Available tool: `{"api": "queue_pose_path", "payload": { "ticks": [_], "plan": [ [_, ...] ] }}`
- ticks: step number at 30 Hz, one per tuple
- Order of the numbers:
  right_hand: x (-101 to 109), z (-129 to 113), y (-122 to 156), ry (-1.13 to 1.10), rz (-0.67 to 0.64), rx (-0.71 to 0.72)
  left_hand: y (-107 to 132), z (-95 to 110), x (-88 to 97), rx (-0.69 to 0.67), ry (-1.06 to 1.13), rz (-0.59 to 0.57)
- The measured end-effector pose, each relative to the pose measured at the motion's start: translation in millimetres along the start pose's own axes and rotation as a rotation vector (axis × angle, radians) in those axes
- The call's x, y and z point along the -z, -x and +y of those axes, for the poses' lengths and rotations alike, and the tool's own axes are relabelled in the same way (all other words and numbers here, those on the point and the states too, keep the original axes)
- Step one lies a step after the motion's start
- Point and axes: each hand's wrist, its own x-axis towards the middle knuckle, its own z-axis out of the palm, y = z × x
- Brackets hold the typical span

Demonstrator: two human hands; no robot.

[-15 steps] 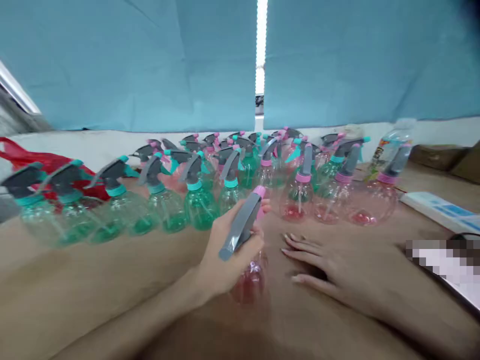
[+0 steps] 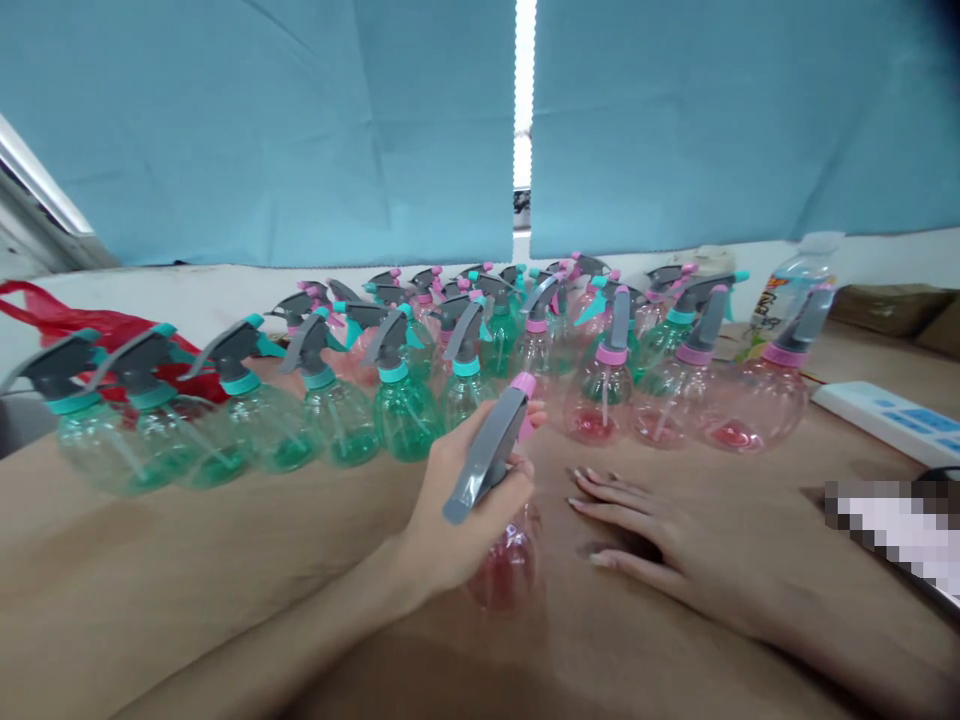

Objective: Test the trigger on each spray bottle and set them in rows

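Note:
My left hand (image 2: 469,490) is wrapped round the neck of a pink spray bottle (image 2: 506,572), which has a grey trigger head and a pink nozzle. The bottle is upright at the table's middle, and its collar is hidden by my fingers. Flat on the tabletop to its right lies my right hand (image 2: 637,525), fingers spread and holding nothing. Beyond my left hand stands a row of green spray bottles (image 2: 409,415) with turquoise collars. Ahead of my right hand are several pink spray bottles (image 2: 598,405) with pink collars.
More spray bottles crowd the back by the wall. A red plastic bag (image 2: 97,325) lies at the left. At the right are a labelled drink bottle (image 2: 787,290), a white power strip (image 2: 885,415), a blurred-out flat item (image 2: 900,535) and a brown box (image 2: 892,308).
The view has shifted slightly and grown sharper. My left hand keeps its hold on the pink spray bottle, and my right hand still rests on the table.

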Motion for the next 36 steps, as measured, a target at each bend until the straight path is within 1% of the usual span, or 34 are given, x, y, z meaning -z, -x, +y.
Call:
{"api": "queue_pose_path", "payload": {
  "ticks": [8, 14, 18, 22, 28, 32, 36],
  "plan": [
    [-2.7, 2.2, 0.2, -0.003, 0.029, 0.008, 0.0, -1.4, -0.9, -0.03, -0.011, -0.004],
    [-1.2, 0.6, -0.3, -0.032, 0.028, 0.003, -1.8, 0.5, 1.1, -0.048, -0.026, 0.0],
    [-2.5, 1.8, 0.7, -0.012, 0.03, 0.01, -1.4, 0.7, 2.8, -0.065, -0.002, -0.01],
    [-4.0, 3.2, 1.2, -0.014, 0.041, 0.016, -0.4, 1.1, 3.7, -0.058, 0.05, -0.027],
    [-3.0, 1.3, 0.4, -0.024, 0.038, -0.001, -1.2, 2.2, 3.9, -0.038, 0.011, -0.033],
    [-1.0, 0.0, 0.7, -0.041, 0.035, 0.004, -0.9, 3.8, 2.7, 0.019, -0.001, -0.047],
    [0.2, -0.6, 1.2, -0.042, 0.035, 0.003, -0.4, 3.9, 2.7, 0.024, 0.023, -0.045]
  ]
}}
